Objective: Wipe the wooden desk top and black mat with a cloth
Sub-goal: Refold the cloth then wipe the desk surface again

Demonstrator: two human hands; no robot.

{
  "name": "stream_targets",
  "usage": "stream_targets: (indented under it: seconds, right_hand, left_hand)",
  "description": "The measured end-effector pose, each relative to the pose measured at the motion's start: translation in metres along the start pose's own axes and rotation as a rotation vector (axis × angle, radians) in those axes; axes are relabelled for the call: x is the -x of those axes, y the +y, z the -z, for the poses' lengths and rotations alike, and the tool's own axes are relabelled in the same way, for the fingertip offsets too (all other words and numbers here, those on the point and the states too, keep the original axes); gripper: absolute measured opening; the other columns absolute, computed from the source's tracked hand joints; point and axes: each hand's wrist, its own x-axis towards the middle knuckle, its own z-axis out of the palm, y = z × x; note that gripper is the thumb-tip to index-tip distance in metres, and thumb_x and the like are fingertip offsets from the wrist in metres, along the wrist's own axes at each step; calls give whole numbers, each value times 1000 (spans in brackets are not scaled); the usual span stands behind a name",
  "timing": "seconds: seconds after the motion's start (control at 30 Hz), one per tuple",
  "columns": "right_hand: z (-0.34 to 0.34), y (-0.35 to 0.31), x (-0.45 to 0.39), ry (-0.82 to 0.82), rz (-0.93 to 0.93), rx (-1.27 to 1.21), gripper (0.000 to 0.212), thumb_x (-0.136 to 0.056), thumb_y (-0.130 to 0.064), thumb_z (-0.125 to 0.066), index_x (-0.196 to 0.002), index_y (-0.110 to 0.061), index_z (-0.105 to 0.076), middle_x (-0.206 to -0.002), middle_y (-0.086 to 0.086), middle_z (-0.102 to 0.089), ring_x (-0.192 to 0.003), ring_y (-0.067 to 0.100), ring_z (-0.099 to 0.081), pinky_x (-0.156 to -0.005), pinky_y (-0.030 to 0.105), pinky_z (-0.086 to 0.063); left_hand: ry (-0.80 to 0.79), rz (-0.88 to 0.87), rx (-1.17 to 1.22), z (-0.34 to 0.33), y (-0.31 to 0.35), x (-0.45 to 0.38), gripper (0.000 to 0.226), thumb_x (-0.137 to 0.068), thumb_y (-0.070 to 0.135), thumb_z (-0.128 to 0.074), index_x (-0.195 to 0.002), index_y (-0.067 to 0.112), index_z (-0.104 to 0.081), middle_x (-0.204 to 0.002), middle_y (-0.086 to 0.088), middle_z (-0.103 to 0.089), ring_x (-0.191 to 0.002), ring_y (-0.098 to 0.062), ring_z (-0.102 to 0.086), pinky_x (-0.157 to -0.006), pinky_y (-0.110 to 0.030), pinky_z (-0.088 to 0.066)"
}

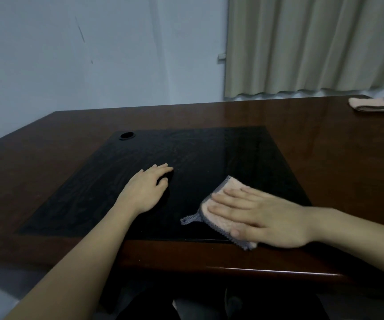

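Observation:
A dark wooden desk top carries a large black mat set into its middle. A pink cloth with grey mesh edging lies at the mat's near right corner, partly over the front edge strip. My right hand presses flat on the cloth with straight fingers pointing left. My left hand rests palm down on the mat, left of the cloth, fingers relaxed and holding nothing.
A round black cable hole sits at the mat's far left corner. A second folded pink cloth lies at the desk's far right edge. Beige curtains hang behind the desk, a white wall to the left.

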Motion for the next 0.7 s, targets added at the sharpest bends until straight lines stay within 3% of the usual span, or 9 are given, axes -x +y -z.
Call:
stream_targets:
  seconds: [0.1,0.17,0.23,0.33,0.43,0.6,0.7]
  right_hand:
    - [7,49,-10,58,-144,-1,72,-89,-80,5,-153,-49,12,-164,-19,17,-150,2,22,-118,22,19]
    - [8,82,-27,78,-259,7,93,-66,-91,24,-149,-49,16,-168,-11,13,-153,8,18,-124,35,13]
    - [7,95,-46,123,-369,-10,99,-58,-95,27,-147,-54,19,-169,-10,11,-155,13,14,-126,45,4]
    - [6,74,-67,127,-451,-4,73,-93,-75,4,-159,-43,8,-170,-8,11,-156,20,10,-125,48,3]
    - [5,29,-61,111,-367,-8,61,-104,-62,-9,-160,-41,6,-169,-9,11,-156,20,10,-125,43,6]
    - [-13,-29,3,101,-91,-15,73,-86,-76,7,-155,-51,12,-165,-21,20,-151,7,25,-123,33,16]
    - [-16,-24,35,63,-67,-43,60,-100,-68,-10,-154,-54,11,-161,-28,23,-146,-3,29,-119,24,20]
  left_hand:
    - [-1,4,-8,0,0,0,46,-107,25,-37,-152,32,-41,-163,11,-29,-152,-12,-19,-124,-37,-9]
    - [-8,10,-11,0,1,0,45,-107,25,-37,-152,32,-40,-163,11,-28,-152,-12,-19,-124,-37,-9]
    - [-19,18,-14,1,1,0,45,-108,26,-36,-152,33,-40,-163,11,-28,-152,-12,-19,-124,-38,-9]
    - [-31,23,-22,2,1,1,45,-108,28,-34,-152,33,-39,-163,11,-27,-152,-12,-19,-124,-38,-10]
    - [-36,18,-27,2,2,2,44,-109,30,-33,-152,32,-39,-163,11,-27,-152,-13,-19,-124,-39,-10]
    - [-36,12,-15,2,2,2,44,-109,34,-30,-152,31,-40,-163,9,-28,-153,-14,-19,-124,-40,-11]
    - [-44,11,-19,2,3,2,46,-109,40,-29,-153,30,-40,-163,8,-28,-153,-15,-19,-124,-41,-12]
